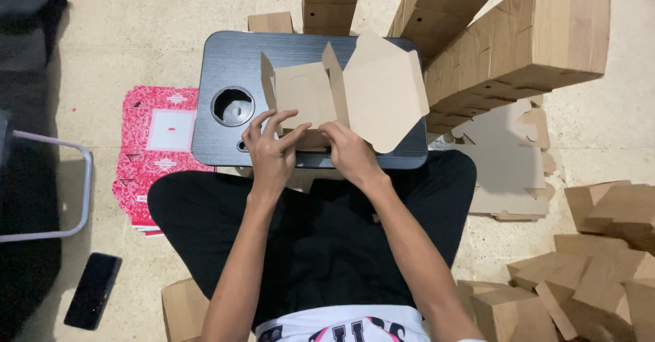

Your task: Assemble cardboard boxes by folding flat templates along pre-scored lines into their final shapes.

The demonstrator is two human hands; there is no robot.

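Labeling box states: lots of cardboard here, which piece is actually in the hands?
The half-folded brown box on the dark lap table, with flaps up. Left hand and right hand grip its near edge; the other stacks and piles lie untouched on the floor.

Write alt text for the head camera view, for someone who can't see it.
Seen from above, a seated person's left hand and right hand press a partly folded brown cardboard box on a small dark lap table. Stacks of folded boxes and flat red printed cartons lie around on the floor, with a phone at lower left.
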